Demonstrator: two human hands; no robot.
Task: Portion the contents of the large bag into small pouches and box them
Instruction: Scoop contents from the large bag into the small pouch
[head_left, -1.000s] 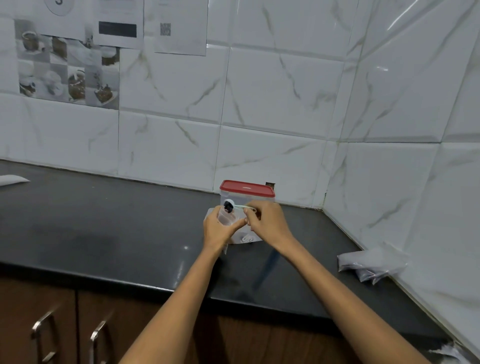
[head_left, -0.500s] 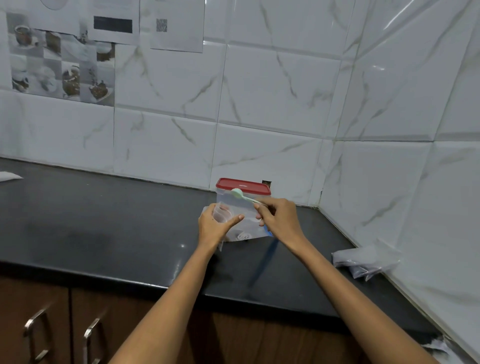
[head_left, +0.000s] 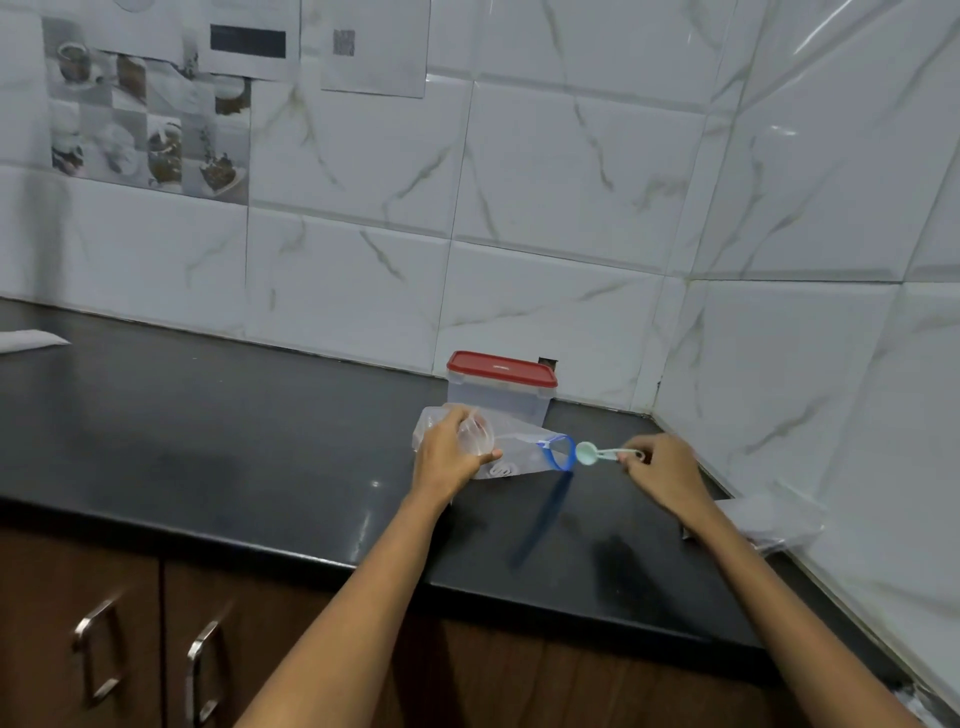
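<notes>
A large clear plastic bag (head_left: 524, 453) with a blue zip rim lies on the black counter (head_left: 234, 431), its mouth facing right. My left hand (head_left: 451, 451) grips a small clear pouch (head_left: 475, 435) held against the bag. My right hand (head_left: 660, 470) pinches the handle of a pale green measuring spoon (head_left: 589, 453), whose bowl sits just outside the bag's blue mouth. Behind the bag stands a clear box with a red lid (head_left: 501, 370), closed.
A pile of small clear pouches (head_left: 774, 519) lies at the right against the tiled side wall. A white paper (head_left: 28, 340) rests at the far left. The counter's front edge runs above brown cabinet doors with metal handles (head_left: 96, 649).
My right hand has moved right and down with the spoon, away from the pouch to the bag's mouth. The bag now lies flatter, mouth to the right. My left hand stays put.
</notes>
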